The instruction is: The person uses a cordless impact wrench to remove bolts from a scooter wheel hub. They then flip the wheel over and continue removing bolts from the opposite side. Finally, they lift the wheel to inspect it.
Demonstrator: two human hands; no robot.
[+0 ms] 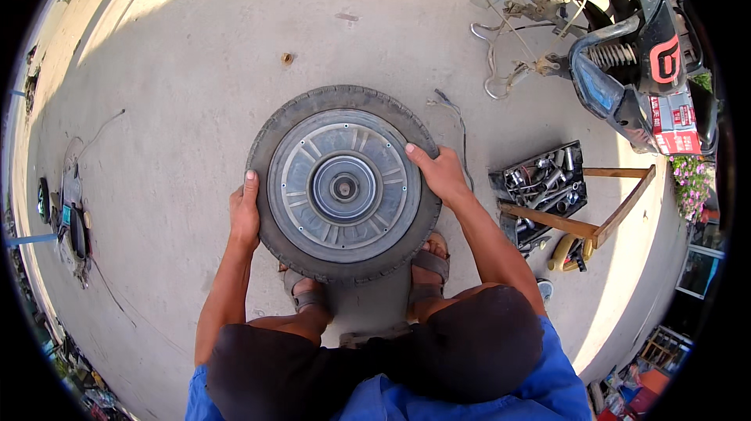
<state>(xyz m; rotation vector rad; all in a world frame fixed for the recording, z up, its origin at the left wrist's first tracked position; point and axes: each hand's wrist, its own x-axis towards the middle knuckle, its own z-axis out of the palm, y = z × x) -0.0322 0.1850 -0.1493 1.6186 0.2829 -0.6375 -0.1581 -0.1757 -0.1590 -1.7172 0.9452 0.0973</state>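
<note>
Between my two hands is a wheel with a black rubber tyre and a grey metal hub motor, its flat face turned up. Small bolts ring the hub, and a round recess with a shaft end sits at its centre. My left hand grips the tyre's left edge, thumb on the sidewall. On the right edge, my right hand holds the tyre with its thumb pointing toward the hub. The fingers of both hands are mostly hidden behind the tyre. Below the wheel, my sandalled feet stand on the floor.
At right, a black tool tray holds sockets and wrenches beside a wooden frame. A yellow and black tool lies near it. A partly dismantled vehicle stands upper right. Parts with wires lie far left; a cable lies near the wheel.
</note>
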